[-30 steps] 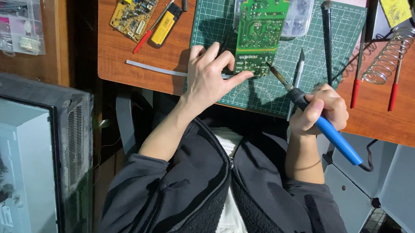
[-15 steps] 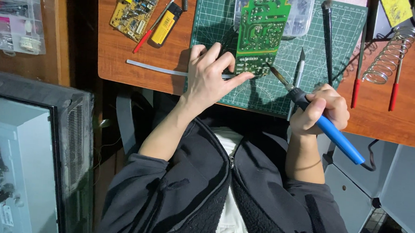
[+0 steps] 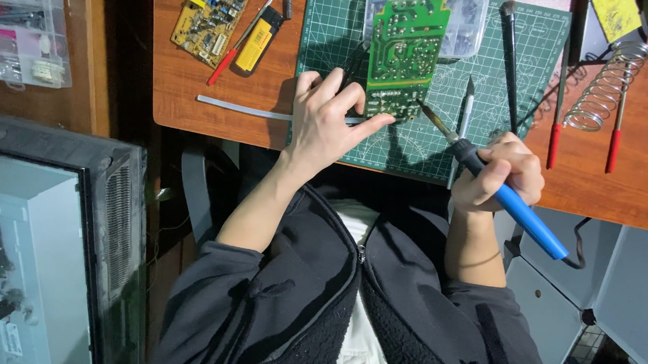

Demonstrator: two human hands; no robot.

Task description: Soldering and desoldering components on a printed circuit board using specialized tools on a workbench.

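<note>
Wooden surface [image 3: 216,98] carries a green cutting mat [image 3: 426,136] at its near edge; left hand [image 3: 327,121] pinches the green circuit board [image 3: 403,54], right hand [image 3: 501,171] clenches a blue soldering iron [image 3: 505,198].

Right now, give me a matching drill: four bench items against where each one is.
Items:
1 green circuit board
2 soldering iron
3 yellow circuit board
4 coiled wire stand

Places:
A in the right hand
B bare wood, left of the cutting mat
C steadied by the left hand
D bare wood, right of the mat

Pairs: 1-C, 2-A, 3-B, 4-D
</note>
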